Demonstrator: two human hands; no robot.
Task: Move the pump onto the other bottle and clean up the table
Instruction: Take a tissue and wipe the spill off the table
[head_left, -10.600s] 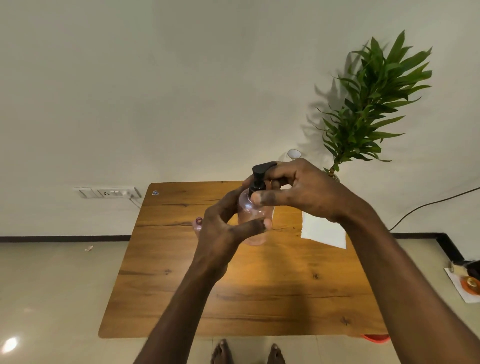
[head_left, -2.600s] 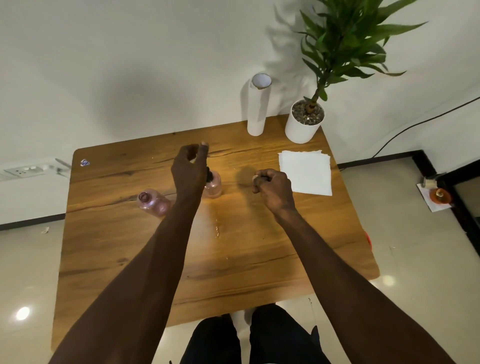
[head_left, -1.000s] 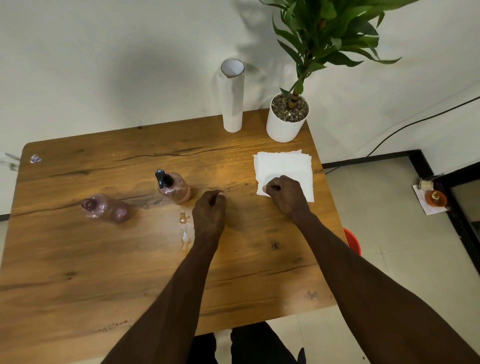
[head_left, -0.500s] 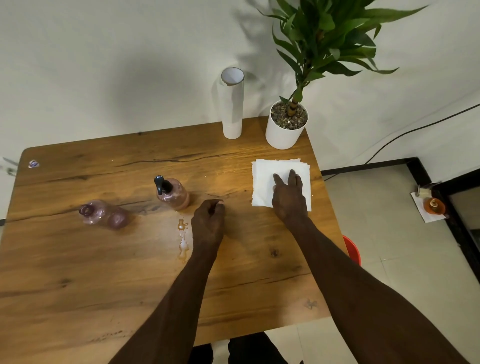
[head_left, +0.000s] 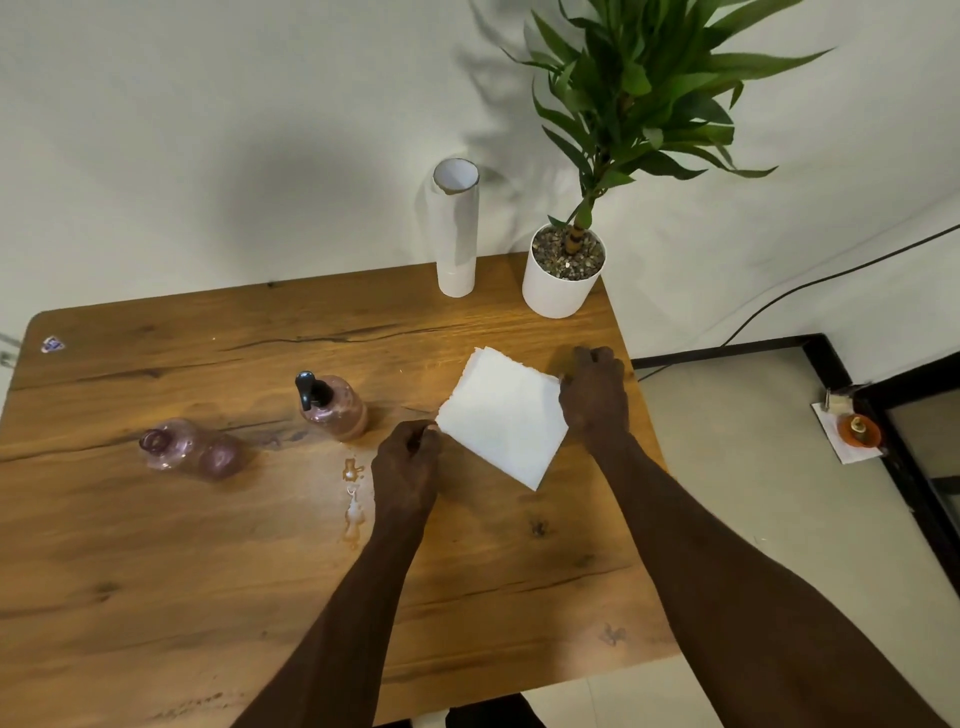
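Left hand (head_left: 408, 470) and right hand (head_left: 595, 395) now pinching opposite corners of napkin (head_left: 501, 415), turned since flat; pump (head_left: 307, 389) already seated, spill (head_left: 353, 493) beside napkin next.

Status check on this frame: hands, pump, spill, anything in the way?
Left hand and right hand each pinch a corner of the napkin. Pump on upright bottle. Spill unwiped. Nothing in the way.

Both forearms are bare from elbow to wrist, with no sleeves showing. The left grip (head_left: 407, 470) and right grip (head_left: 594, 396) carry no gloves, rings or watch. Dark clothing (head_left: 488, 714) is partly visible at 6 o'clock.
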